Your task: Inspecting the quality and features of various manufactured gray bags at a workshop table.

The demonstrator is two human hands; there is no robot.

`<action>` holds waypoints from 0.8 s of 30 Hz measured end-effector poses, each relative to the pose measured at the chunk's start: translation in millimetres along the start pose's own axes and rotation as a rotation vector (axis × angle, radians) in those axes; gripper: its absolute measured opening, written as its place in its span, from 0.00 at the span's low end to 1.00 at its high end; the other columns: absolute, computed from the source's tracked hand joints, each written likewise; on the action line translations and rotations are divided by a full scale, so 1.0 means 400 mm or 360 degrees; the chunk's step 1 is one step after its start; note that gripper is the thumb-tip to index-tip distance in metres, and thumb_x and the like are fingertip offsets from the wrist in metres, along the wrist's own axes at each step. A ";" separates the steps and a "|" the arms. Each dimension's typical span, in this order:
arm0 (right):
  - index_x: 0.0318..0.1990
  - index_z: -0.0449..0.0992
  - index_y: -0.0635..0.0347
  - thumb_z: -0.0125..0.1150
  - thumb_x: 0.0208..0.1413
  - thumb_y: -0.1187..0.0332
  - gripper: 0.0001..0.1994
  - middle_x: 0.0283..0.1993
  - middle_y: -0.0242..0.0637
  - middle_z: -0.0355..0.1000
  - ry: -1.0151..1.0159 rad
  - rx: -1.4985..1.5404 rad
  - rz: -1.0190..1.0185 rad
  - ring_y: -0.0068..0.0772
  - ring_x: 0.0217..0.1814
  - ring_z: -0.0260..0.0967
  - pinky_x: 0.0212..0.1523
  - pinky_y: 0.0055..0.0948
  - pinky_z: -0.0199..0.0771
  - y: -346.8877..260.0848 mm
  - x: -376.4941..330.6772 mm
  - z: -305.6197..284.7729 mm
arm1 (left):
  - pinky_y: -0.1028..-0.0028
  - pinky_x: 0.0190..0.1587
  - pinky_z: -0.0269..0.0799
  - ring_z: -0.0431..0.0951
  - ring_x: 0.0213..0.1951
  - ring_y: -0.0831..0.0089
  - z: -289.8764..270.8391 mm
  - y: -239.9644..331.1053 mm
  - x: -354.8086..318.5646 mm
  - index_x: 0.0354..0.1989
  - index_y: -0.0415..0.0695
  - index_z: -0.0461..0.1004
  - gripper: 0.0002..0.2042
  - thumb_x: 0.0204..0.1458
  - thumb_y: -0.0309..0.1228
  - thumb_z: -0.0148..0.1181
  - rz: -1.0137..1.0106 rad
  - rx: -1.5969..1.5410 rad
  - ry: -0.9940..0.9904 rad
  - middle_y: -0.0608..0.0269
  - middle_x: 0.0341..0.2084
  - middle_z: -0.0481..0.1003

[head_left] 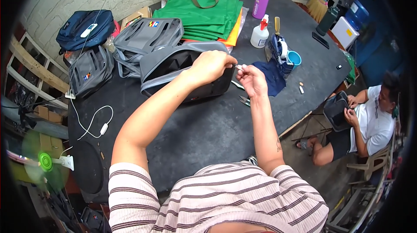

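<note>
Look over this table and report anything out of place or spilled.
The thin white cord looks untidy, trailing in a loose loop across the left side of the black tabletop. No spill or clear damage shows.

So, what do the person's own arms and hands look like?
The left hand and right hand wear no gloves, and I see no watch. The short sleeves are pale with dark stripes and end near the elbows. The right forearm has a small dark line drawing.
</note>
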State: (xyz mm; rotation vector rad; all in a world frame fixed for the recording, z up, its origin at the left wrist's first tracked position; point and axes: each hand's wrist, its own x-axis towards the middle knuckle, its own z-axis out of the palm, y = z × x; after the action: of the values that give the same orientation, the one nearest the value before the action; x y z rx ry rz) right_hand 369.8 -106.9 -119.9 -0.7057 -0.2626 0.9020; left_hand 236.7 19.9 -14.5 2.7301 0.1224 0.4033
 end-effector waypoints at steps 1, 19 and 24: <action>0.30 0.74 0.64 0.59 0.50 0.74 0.02 0.28 0.38 0.73 0.0042 0.0047 0.0013 0.28 0.30 0.71 0.35 0.29 0.72 -0.006 -0.001 0.006 | 0.62 0.40 0.71 0.76 0.37 0.57 0.001 0.002 0.003 0.40 0.44 0.77 0.10 0.48 0.28 0.58 -0.0001 0.0003 0.0003 0.54 0.31 0.77; 0.31 0.74 0.67 0.62 0.46 0.78 0.05 0.30 0.35 0.72 0.0108 -0.1602 -0.1074 0.24 0.30 0.70 0.35 0.24 0.69 0.072 -0.023 0.055 | 0.60 0.33 0.69 0.76 0.27 0.52 0.059 0.051 0.122 0.18 0.44 0.78 0.07 0.28 0.31 0.61 -0.0361 0.0344 0.0246 0.51 0.17 0.75; 0.29 0.74 0.69 0.61 0.46 0.78 0.04 0.28 0.43 0.72 0.0187 -0.1758 -0.1392 0.38 0.30 0.72 0.35 0.30 0.70 0.084 -0.015 0.071 | 0.58 0.40 0.60 0.74 0.35 0.54 0.040 0.021 0.123 0.19 0.42 0.79 0.07 0.30 0.31 0.59 -0.0447 0.0328 0.0665 0.50 0.20 0.76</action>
State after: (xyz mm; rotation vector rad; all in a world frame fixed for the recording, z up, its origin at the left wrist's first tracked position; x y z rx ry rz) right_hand 331.2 -84.7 -120.4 -1.4786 -0.9092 -0.2087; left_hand 288.7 13.5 -12.6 2.7255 0.6826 0.9131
